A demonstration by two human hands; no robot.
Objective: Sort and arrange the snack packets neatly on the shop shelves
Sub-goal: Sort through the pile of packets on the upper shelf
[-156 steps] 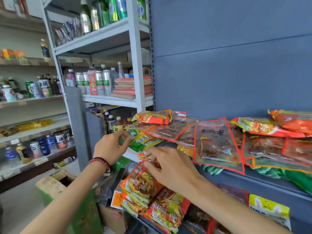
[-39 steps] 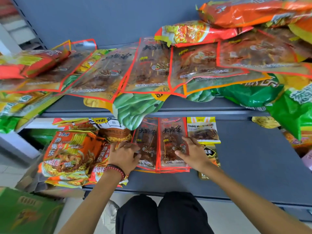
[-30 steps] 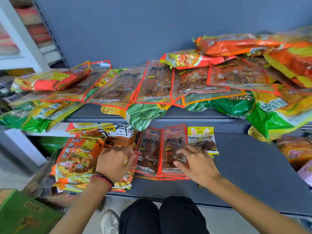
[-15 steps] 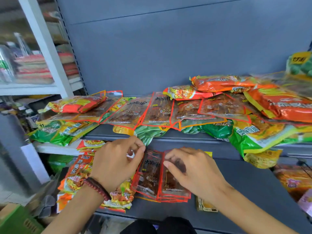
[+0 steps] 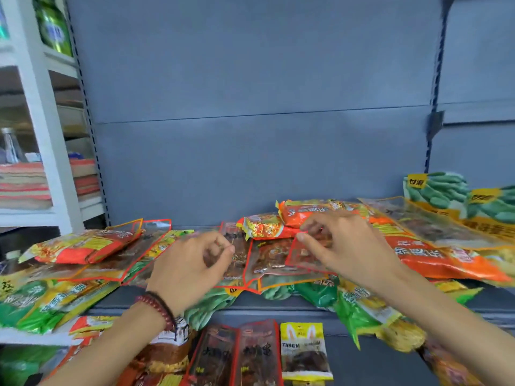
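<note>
Snack packets lie in a loose heap on the upper grey shelf (image 5: 278, 308). My right hand (image 5: 345, 246) pinches the top corner of a clear red-edged packet (image 5: 302, 259) in the middle of the heap. My left hand (image 5: 189, 270), with a bead bracelet at the wrist, hovers with loosely curled fingers over another clear red-edged packet (image 5: 238, 254); blur hides whether it touches. Orange packets (image 5: 448, 259) and green packets (image 5: 53, 300) lie around both hands. On the lower shelf (image 5: 376, 358), two red-edged packets (image 5: 239, 356) lie side by side next to a yellow packet (image 5: 303, 351).
A white shelving unit (image 5: 47, 135) with bottles and stacked flat boxes stands on the left. The grey back panel (image 5: 250, 107) rises behind the heap. Green pea packets (image 5: 437, 188) stand upright at the far right. More orange packets (image 5: 80, 246) overhang the upper shelf's left end.
Both hands have left the red-edged packets on the lower shelf and risen to the heap on the upper shelf. My right hand has taken a packet's corner. The view has tilted up.
</note>
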